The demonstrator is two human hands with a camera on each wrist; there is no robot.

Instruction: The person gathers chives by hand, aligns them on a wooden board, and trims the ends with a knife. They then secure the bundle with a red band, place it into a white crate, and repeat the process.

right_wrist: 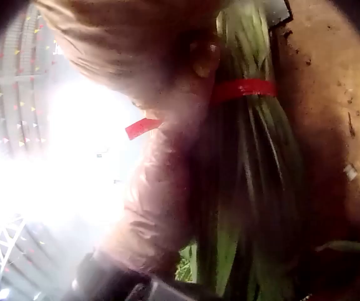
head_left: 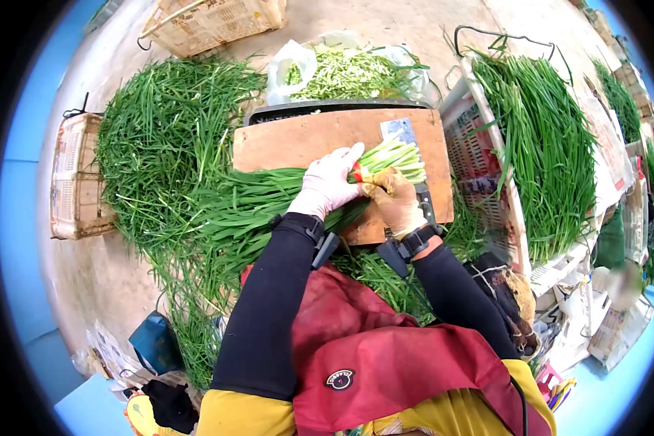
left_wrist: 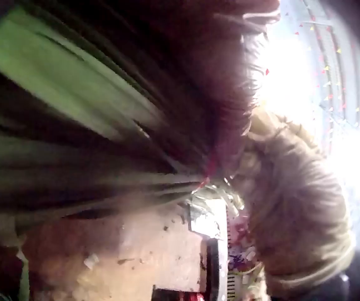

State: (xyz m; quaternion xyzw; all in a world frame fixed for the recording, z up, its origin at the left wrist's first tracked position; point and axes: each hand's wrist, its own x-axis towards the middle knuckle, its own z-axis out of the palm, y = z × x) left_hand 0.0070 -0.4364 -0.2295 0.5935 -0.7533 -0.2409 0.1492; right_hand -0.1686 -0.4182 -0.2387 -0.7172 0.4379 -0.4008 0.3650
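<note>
- Left hand [head_left: 329,182], in a pale glove: fingers curled over the top of the bundle of green chives [head_left: 298,192], pressing it onto the wooden cutting board [head_left: 298,138].
- Right hand [head_left: 394,198], in a tan glove: closed on the same bundle just beside the left hand, at the red band [head_left: 356,172] that circles the stalks near their pale cut ends [head_left: 400,156]. The right wrist view shows the red band [right_wrist: 242,89] wrapped tight round the stalks.
- Handling, as judged: the bundle is light, soft and limp; the long leaf ends droop off the board to the person's left. Loose stalks are likely to slide out. Take hold at or next to the band, where the stalks are packed firm; support the leafy end when lifting. Hard squeezing will bruise the stalks.
- Cleaver [head_left: 403,138]: lies flat on the board beyond the cut ends.
- Farther out: a loose heap of chives [head_left: 160,138] to the left, a plastic bag of trimmings [head_left: 341,73] behind the board, and a crate [head_left: 479,156] bearing more greens to the right.
</note>
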